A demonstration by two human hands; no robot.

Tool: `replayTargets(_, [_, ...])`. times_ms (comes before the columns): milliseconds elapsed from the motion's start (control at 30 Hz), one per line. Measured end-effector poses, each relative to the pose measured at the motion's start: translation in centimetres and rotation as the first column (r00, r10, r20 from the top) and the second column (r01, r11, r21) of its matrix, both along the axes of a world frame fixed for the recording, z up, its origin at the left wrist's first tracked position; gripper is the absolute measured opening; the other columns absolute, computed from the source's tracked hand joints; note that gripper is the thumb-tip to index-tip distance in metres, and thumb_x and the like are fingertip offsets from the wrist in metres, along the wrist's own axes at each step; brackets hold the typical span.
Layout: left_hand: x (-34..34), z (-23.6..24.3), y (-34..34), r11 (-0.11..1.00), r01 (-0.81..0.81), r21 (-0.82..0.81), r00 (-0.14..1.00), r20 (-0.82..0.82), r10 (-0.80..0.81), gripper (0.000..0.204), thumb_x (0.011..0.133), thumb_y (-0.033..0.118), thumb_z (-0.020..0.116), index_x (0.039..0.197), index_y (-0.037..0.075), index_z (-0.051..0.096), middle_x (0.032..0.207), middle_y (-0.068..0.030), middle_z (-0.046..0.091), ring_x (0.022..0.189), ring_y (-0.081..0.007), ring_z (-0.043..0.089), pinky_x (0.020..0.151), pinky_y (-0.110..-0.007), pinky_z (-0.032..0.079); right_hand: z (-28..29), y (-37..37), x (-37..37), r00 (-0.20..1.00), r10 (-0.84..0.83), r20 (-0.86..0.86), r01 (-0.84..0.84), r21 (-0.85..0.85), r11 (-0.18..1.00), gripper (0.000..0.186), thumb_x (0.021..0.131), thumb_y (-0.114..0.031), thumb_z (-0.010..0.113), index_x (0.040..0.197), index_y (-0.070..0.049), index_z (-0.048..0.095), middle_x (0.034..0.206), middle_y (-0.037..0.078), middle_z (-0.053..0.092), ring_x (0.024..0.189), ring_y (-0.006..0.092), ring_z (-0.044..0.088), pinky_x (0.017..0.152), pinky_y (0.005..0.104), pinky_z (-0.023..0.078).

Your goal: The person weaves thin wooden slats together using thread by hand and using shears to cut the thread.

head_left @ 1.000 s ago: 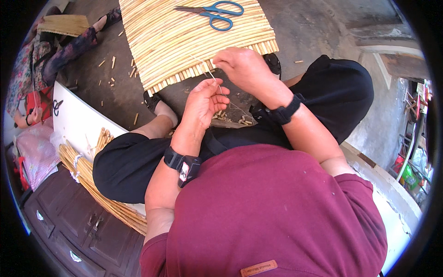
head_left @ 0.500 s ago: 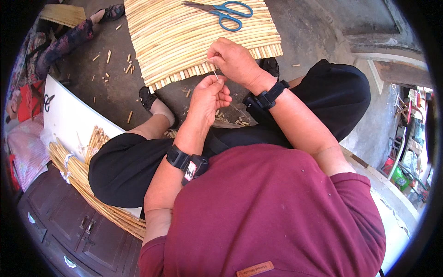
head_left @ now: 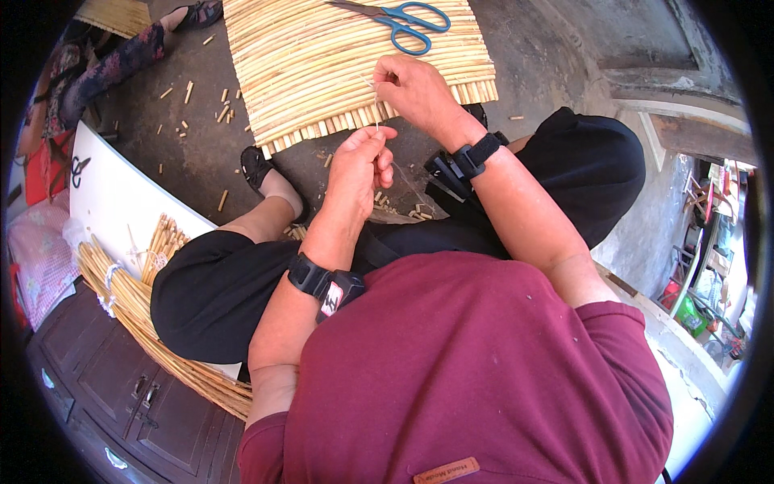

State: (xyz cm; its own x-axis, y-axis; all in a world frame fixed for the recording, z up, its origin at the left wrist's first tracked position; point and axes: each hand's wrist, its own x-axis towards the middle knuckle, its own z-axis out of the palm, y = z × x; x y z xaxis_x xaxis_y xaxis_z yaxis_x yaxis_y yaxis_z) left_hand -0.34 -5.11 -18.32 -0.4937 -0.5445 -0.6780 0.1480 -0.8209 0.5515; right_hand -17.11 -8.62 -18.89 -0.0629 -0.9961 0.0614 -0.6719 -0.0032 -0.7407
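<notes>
Pinching a thin thread [head_left: 376,105] between closed fingertips, the left hand [head_left: 359,165] sits just before the near edge of the reed mat [head_left: 322,73], and the right hand [head_left: 415,89], also closed on this thread, rests on that edge. I think the thread should stay tight and straight between both hands, so each reed is bound evenly. Blue scissors [head_left: 403,20] lie on the mat's far side.

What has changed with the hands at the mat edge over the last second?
Little: the left hand and right hand have drawn slightly apart along the thin strand pinched between them at the reed mat edge. Nothing was picked up or let go. The blue scissors remain on the mat, the reed bundle at the left.
</notes>
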Motion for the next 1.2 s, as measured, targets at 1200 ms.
replayTargets(1200, [5.8, 2.9, -1.0, 0.48, 0.808, -0.341, 0.479, 0.855, -0.199, 0.018, 0.094, 0.016, 0.057, 0.107, 0.007, 0.066, 0.074, -0.0081, 0.064, 0.056, -0.0164, 0.058, 0.055, -0.031, 0.048, -0.4, -0.9, -1.8, 0.78, -0.176, 0.6, 0.019, 0.258, 0.966, 0.02, 0.096, -0.023, 0.057, 0.102, -0.006, 0.066, 0.075, -0.003, 0.057, 0.054, 0.003, 0.052, 0.046, 0.0188, 0.041])
